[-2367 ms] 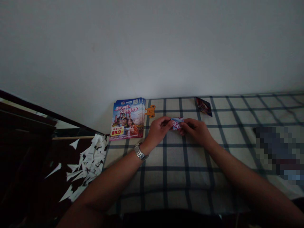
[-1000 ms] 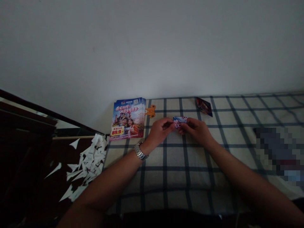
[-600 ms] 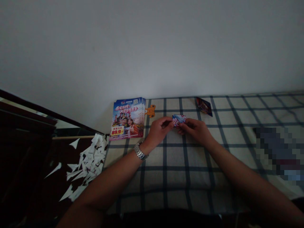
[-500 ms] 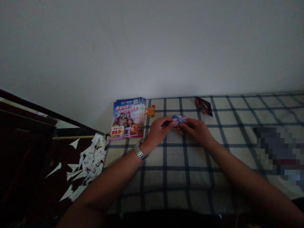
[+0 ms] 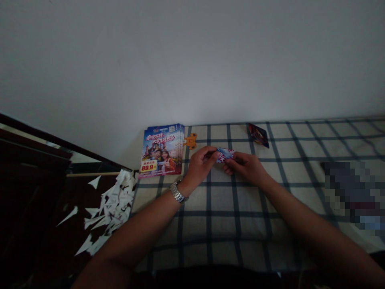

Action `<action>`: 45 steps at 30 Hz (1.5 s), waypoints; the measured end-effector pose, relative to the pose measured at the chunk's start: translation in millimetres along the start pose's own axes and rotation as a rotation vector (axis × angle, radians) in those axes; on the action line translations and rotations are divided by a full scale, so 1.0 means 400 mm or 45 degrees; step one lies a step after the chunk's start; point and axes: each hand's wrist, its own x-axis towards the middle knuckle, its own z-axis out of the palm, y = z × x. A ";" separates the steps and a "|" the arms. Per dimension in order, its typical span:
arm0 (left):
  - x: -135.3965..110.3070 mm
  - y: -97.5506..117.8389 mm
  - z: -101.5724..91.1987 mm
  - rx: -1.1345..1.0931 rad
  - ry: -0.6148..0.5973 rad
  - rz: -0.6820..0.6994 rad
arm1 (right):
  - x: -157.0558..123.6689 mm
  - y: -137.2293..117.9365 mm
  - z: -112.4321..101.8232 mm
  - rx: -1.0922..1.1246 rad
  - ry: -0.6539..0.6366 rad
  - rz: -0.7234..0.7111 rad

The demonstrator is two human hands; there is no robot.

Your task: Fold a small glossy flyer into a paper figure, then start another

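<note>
A small folded piece of printed paper (image 5: 225, 154), blue, white and red, sits between my two hands just above the checked cloth (image 5: 228, 204). My left hand (image 5: 201, 165), with a metal watch on the wrist, pinches its left end. My right hand (image 5: 246, 167) pinches its right side with fingers curled. Much of the paper is hidden by my fingers.
A stack of colourful flyers (image 5: 161, 150) lies at the cloth's far left corner, an orange cut-out (image 5: 190, 140) beside it. A dark folded paper shape (image 5: 258, 135) rests near the wall. White paper scraps (image 5: 108, 208) litter the dark surface to the left. A blurred patch (image 5: 353, 192) lies at right.
The folded paper has been turned and worked between my fingers, shifting slightly left and back toward my left hand. Both hands stay in nearly the same spot.
</note>
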 end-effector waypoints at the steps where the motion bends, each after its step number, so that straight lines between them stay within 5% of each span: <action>1: 0.000 -0.001 0.000 0.010 0.002 0.008 | -0.001 0.001 0.001 0.003 -0.001 -0.001; 21: -0.008 0.006 -0.002 0.175 -0.109 0.100 | -0.002 -0.001 -0.011 -0.428 0.187 -0.290; 35: -0.009 -0.001 0.001 0.073 -0.094 0.082 | -0.003 -0.004 -0.014 -0.488 0.205 -0.305; 45: -0.005 0.009 0.000 -0.004 -0.047 0.044 | 0.005 -0.003 -0.012 -0.278 0.251 -0.345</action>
